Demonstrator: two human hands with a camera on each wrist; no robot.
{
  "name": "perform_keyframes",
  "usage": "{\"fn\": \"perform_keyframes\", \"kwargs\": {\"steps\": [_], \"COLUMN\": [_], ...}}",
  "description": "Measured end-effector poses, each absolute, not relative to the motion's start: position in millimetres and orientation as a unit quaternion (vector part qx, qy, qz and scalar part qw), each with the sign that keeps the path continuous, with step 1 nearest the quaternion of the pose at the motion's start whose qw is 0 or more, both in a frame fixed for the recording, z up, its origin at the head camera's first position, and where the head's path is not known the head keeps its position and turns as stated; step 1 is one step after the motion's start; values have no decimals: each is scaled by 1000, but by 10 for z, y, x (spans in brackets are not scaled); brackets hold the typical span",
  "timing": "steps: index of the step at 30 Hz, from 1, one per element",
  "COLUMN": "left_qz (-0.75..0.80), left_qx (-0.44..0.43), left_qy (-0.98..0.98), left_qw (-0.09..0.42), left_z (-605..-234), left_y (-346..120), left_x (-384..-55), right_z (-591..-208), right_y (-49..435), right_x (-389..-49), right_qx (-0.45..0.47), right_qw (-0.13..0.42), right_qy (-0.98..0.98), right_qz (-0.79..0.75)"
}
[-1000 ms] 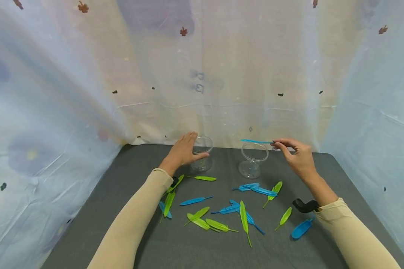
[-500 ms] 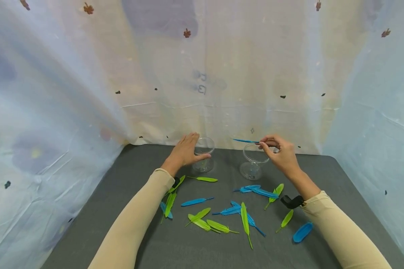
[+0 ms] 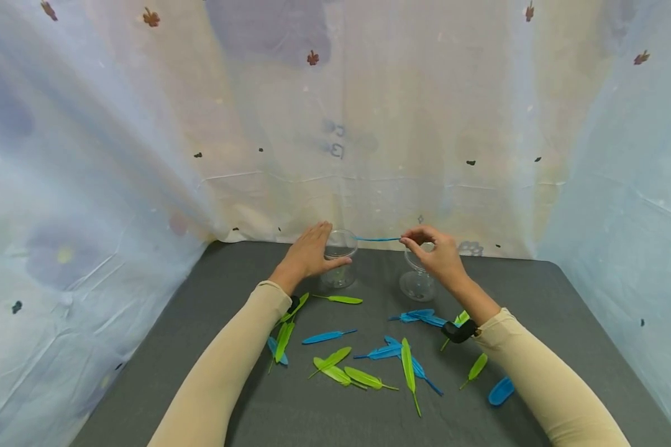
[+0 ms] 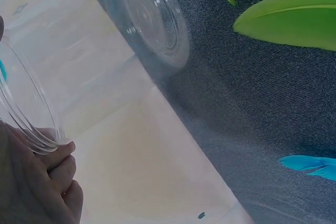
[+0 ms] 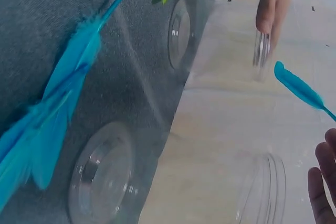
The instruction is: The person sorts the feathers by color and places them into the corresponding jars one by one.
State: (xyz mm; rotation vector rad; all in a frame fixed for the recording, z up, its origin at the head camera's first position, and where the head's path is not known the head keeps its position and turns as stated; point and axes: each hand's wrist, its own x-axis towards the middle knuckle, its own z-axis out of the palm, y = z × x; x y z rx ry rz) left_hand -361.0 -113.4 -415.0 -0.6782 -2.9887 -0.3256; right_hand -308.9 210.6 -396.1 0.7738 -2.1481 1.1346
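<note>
My left hand (image 3: 309, 253) grips the rim of the left clear container (image 3: 340, 279), thumb at the front and fingers along the far left side. My right hand (image 3: 437, 256) pinches a blue feather (image 3: 377, 239) by its quill end. The feather lies level in the air, its tip near the left container's rim in the head view. In the right wrist view, the same feather (image 5: 300, 86) points toward the container under the left hand. Below and behind the right hand stands the right clear container (image 3: 416, 287), its rim partly hidden by the fingers.
Several green feathers (image 3: 363, 376) and blue feathers (image 3: 325, 337) lie scattered on the grey tabletop (image 3: 324, 416), some overlapping. One blue feather (image 3: 501, 391) is partly under the right sleeve. A patterned curtain (image 3: 397, 124) hangs right behind the table's far edge.
My right hand has moved left with the blue feather, from the right container's right side over its rim toward the left container. The left hand has stayed on its container.
</note>
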Motion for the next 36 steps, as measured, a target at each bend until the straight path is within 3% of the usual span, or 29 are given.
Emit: {"fn": "perform_keyframes", "kwargs": {"steps": [15, 36], "left_qz": [-109, -100], "left_qx": [-215, -209], "left_qy": [-970, -973], "left_qw": [30, 18], "left_z": [-4131, -4118], "left_y": [-1153, -1113], "left_x": [-3627, -3615], "right_z": [-3951, -4002], "right_y": [1688, 1402], "right_x": [-3367, -3447], "right_qx": [275, 252], "right_qw": [219, 145], "right_qy": [-847, -869], "right_qz": [399, 400]}}
